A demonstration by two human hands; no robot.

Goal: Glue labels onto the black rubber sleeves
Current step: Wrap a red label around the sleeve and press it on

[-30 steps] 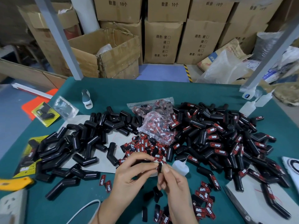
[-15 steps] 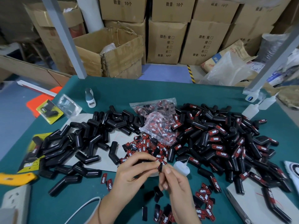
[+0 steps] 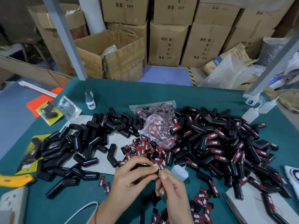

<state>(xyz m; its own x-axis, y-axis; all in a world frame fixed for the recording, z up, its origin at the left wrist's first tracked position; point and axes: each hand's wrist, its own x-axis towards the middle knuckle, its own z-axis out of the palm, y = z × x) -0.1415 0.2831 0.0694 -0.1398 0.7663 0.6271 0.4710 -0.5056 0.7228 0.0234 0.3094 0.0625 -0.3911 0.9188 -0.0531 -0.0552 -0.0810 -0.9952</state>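
My left hand is curled around a black rubber sleeve, mostly hidden under my fingers. My right hand meets it at the fingertips, pinching a small red and black label against the sleeve's end. A pile of unlabelled black sleeves lies to the left. To the right spreads a bigger heap of sleeves with labels on them. Loose labels are scattered just beyond my hands and in front right. A small white glue bottle lies beside my right hand.
A clear bag of labels lies mid-table on the green mat. Two squeeze bottles stand at the far right. A power strip and yellow tool sit at the left edge. Cardboard boxes are stacked behind the table.
Both hands stay pinched together at the same spot. The view has shifted slightly; nothing on the table has moved.
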